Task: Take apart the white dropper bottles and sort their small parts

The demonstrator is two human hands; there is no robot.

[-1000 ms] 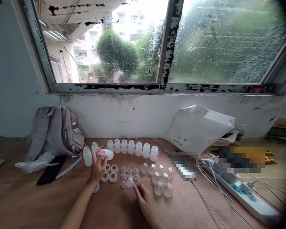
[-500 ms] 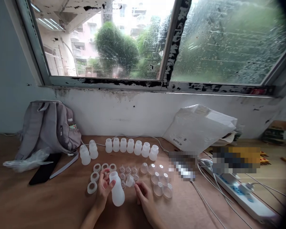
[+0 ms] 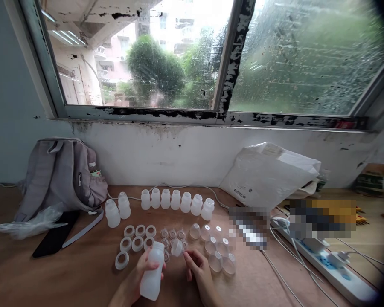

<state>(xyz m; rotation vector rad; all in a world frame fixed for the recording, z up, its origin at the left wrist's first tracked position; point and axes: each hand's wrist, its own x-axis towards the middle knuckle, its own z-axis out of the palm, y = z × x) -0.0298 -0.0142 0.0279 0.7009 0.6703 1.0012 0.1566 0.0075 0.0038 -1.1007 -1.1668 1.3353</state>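
My left hand [image 3: 146, 267] is wrapped round a frosted white baby bottle [image 3: 152, 275]. Its open neck points up and leans slightly right. Just right of the neck, my right hand [image 3: 196, 268] pinches the tip of a clear bottle nipple that appears seated in a white collar ring [image 3: 177, 247]. The ring is tilted and apart from the bottle. Loose collar rings [image 3: 137, 243] lie in rows left of centre. Several clear nipples [image 3: 173, 233] stand behind my hands, partly hidden. Clear domed caps [image 3: 215, 261] are grouped to the right.
Several open bottles [image 3: 176, 199] line the back; two topped bottles [image 3: 112, 213] stand left of them. A grey backpack [image 3: 64, 175], plastic bag [image 3: 35, 224] and black phone-like slab [image 3: 56, 234] lie left. A white bag [image 3: 269, 175], cables and power strip [image 3: 345, 277] occupy the right.
My left hand has brought the bottle down and to the left, now tilting its neck rightward. The right hand and its nipple ring have shifted only slightly. More collar rings are uncovered.
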